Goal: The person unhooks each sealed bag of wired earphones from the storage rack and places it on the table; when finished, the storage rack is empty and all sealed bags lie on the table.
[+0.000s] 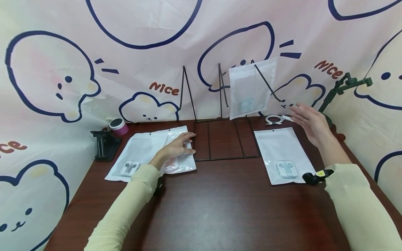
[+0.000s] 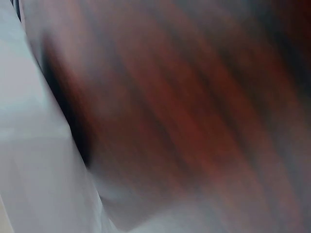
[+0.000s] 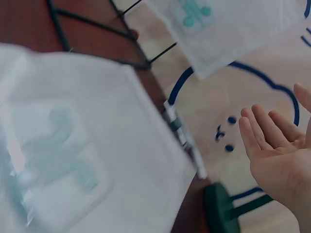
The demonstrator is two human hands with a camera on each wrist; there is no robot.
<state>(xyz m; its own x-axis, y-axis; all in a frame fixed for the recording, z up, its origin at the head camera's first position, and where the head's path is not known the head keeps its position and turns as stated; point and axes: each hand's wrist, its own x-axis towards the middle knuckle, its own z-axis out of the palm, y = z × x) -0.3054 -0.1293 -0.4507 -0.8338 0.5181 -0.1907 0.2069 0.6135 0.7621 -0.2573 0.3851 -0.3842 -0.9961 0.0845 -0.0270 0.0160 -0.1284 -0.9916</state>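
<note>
On the left of the table, my left hand (image 1: 176,147) rests over a white zip pouch with pink print (image 1: 176,164), its fingers spread towards the wire rack. Partly overlapping it lies a white earphone pouch (image 1: 135,148), a coiled pair showing through its window. My right hand (image 1: 309,122) is raised with straight fingers and holds nothing; the right wrist view shows its open palm. Below and left of it lies another white earphone pouch (image 1: 284,153). A white pouch (image 1: 251,89) hangs from a hook of the black wire rack (image 1: 227,159). The left wrist view is blurred.
A coiled white cable (image 1: 274,120) lies behind the right pouch. A green stand (image 1: 333,94) rises at the back right. At the back left are a black phone stand (image 1: 105,148) and a pink-and-white jar (image 1: 119,126). Patterned cloth hangs behind the table (image 1: 220,209).
</note>
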